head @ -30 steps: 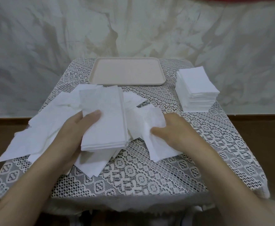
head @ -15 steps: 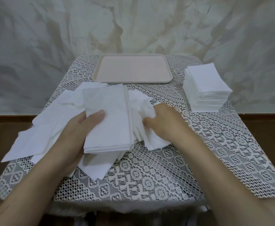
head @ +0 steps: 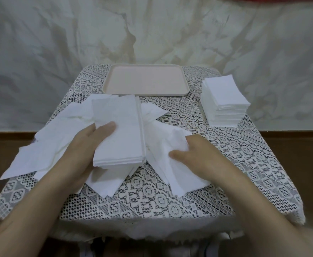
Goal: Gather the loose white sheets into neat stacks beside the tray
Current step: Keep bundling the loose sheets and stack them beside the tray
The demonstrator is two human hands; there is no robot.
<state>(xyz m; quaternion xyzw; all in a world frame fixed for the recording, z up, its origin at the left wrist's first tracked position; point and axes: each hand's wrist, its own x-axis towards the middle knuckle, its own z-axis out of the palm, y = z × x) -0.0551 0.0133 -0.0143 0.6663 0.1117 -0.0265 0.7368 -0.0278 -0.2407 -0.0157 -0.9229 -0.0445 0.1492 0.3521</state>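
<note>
A pale pink tray lies at the far middle of the lace-covered table. A tall neat stack of white sheets stands to its right. Loose white sheets are spread over the left and centre of the table. My left hand grips a squared bundle of sheets just above the loose ones, thumb on top. My right hand pinches a crumpled loose sheet to the right of the bundle.
The table is small, with a lace cloth hanging over its edges. A draped grey-white backdrop hangs behind it, with a brown floor strip at both sides. Bare lace shows along the front and right of the table.
My right hand has drawn a loose sheet back towards the front right. The view has shifted slightly. My left hand still holds the bundle in the same place.
</note>
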